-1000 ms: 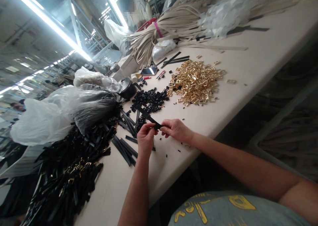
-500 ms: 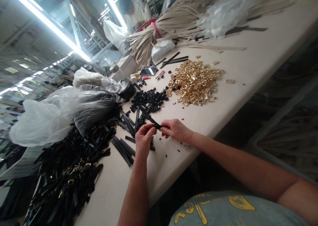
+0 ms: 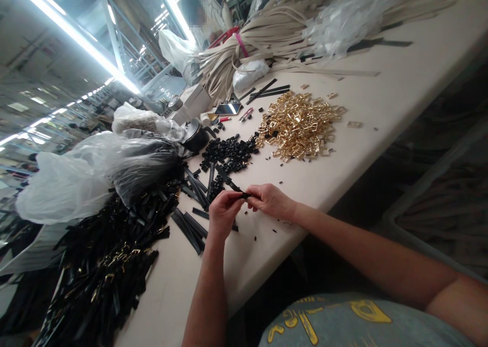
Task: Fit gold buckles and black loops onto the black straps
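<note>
A short black strap (image 3: 227,179) slants up and left from between my two hands. My right hand (image 3: 269,200) is closed on its lower end in a pinch. The fingertips of my left hand (image 3: 224,210) pinch at the same end, touching my right fingers; what exactly sits between them is mostly hidden. Just beyond the hands lies a pile of small black loops (image 3: 232,151). Farther right is a heap of gold buckles (image 3: 301,123). Several loose black straps (image 3: 188,230) lie left of my left hand.
On the left, a large heap of black straps with gold buckles (image 3: 110,265) lies beside clear plastic bags (image 3: 76,179). A dark metal cup (image 3: 194,135), a phone (image 3: 227,109) and a bundle of beige straps (image 3: 263,29) are farther back. The table's edge (image 3: 343,189) runs diagonally at right.
My left hand has shifted slightly right, its fingertips closing up against my right fingers on the strap. The strap has moved a little lower and right.
</note>
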`<state>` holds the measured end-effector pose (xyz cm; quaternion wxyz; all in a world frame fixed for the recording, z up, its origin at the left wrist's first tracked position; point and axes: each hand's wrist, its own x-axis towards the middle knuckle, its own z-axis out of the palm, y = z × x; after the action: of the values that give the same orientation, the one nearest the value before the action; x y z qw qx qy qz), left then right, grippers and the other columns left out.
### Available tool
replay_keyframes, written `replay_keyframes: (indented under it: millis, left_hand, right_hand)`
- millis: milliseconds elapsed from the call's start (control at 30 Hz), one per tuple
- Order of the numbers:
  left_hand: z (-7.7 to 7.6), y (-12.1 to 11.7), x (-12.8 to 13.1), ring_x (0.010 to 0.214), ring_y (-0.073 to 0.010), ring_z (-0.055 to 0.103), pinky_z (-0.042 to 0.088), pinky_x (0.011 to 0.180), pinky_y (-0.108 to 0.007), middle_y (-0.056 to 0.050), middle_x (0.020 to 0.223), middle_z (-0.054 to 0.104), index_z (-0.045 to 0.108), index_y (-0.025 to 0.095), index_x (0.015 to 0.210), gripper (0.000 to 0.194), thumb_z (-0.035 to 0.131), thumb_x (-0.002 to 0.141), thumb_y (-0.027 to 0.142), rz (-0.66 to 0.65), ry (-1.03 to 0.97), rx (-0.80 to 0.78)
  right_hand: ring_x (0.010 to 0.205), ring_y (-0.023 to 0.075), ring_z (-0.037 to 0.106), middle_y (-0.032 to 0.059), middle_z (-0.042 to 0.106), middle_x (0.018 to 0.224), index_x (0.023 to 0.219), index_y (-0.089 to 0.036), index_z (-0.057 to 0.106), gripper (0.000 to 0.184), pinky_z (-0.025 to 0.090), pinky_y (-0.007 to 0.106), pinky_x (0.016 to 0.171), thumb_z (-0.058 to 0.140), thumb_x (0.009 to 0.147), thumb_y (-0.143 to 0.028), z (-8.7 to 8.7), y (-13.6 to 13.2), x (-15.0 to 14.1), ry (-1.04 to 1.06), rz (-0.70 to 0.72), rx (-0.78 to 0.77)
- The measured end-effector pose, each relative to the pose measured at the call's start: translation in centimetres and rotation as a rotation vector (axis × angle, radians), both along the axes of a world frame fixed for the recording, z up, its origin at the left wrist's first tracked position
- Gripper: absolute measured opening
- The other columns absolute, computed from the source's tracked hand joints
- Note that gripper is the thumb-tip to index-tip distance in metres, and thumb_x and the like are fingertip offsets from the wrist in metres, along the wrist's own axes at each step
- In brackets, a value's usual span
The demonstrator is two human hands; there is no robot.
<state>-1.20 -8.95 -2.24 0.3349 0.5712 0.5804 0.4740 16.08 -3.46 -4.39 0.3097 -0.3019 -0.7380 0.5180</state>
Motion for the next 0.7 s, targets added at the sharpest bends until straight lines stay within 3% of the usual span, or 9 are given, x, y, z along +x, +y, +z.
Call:
replay_keyframes:
  millis: [100,200,367,533,700]
  left_hand:
    - [-0.2,0.1,0.6,0.072,-0.0140,0.062,0.051,0.068,-0.026,-0.004,0.083,0.066,0.073,0.018,0.087,0.018,0.075,0.073,0.028,0.030,0.005,0.004]
    - [-0.2,0.2,1.1,0.072,-0.0135,0.061,0.050,0.065,-0.025,-0.003,0.083,0.064,0.074,0.020,0.085,0.013,0.074,0.073,0.026,0.036,0.132,0.063]
    - [0.0,0.1,1.1,0.078,-0.0146,0.062,0.050,0.070,-0.026,-0.004,0.088,0.067,0.075,0.023,0.089,0.014,0.069,0.077,0.020,0.012,0.236,0.108]
    - [-0.4,-0.1,1.4,0.077,-0.0156,0.066,0.053,0.074,-0.029,-0.004,0.084,0.070,0.072,0.019,0.092,0.019,0.073,0.075,0.028,0.016,-0.094,-0.008]
    - [-0.3,0.0,1.4,0.071,-0.0154,0.069,0.054,0.068,-0.027,-0.004,0.077,0.070,0.065,0.015,0.085,0.032,0.077,0.070,0.041,0.119,-0.382,-0.186]
  right_hand:
    - [0.062,0.0110,0.063,-0.0006,0.068,0.073,0.094,-0.016,0.064,0.021,0.045,0.020,0.060,0.048,0.083,-0.008,0.0,0.0,0.0,0.016,-0.005,0.022]
    - [0.065,0.0111,0.060,-0.0011,0.066,0.073,0.094,-0.016,0.065,0.028,0.045,0.020,0.063,0.047,0.076,-0.003,0.2,-0.1,0.0,0.033,-0.008,0.072]
    - [0.061,0.0116,0.059,-0.0014,0.063,0.069,0.090,-0.015,0.065,0.014,0.043,0.021,0.055,0.055,0.081,-0.018,0.1,-0.1,0.0,0.088,-0.011,0.014]
    - [0.062,0.0131,0.065,0.0007,0.064,0.071,0.089,-0.015,0.062,0.019,0.051,0.022,0.058,0.054,0.085,-0.032,-0.2,0.0,-0.2,0.197,-0.043,-0.164]
    - [0.058,0.0120,0.062,0.0011,0.065,0.068,0.084,-0.016,0.061,0.016,0.050,0.021,0.053,0.053,0.084,-0.029,0.2,-0.1,-0.1,0.188,-0.098,-0.163]
